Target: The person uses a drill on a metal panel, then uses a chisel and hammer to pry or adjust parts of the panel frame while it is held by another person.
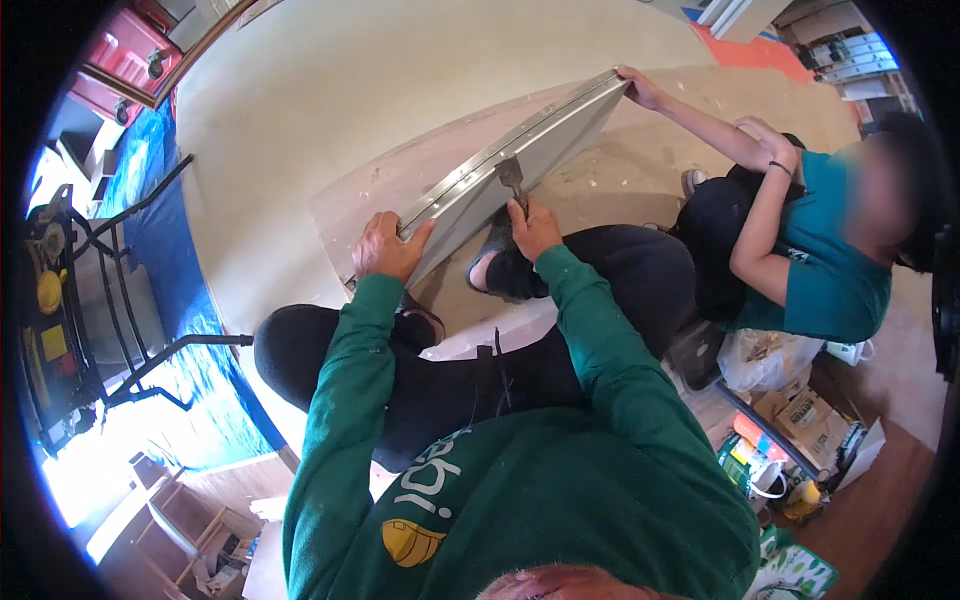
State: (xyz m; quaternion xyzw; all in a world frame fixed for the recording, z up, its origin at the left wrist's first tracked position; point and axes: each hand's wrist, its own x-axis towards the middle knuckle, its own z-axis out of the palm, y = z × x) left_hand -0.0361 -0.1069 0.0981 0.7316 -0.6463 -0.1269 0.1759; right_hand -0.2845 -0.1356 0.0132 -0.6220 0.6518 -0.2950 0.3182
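Observation:
A long grey metal panel point(520, 160) stands on its edge, tilted, over a plywood sheet point(640, 150) on the floor. My left hand point(388, 247) grips the panel's near corner from above. My right hand point(533, 228) holds a small dark tool point(512, 180) against the panel's face, about midway along. Both my arms are in green sleeves. A second person in a teal shirt sits on the right, and one hand of theirs point(640, 88) steadies the panel's far end.
A black metal stand point(130, 300) rests on a blue tarp point(165, 250) at the left. A red cabinet point(130, 55) is at the upper left. Boxes, a plastic bag and bottles point(790, 420) crowd the floor at the lower right.

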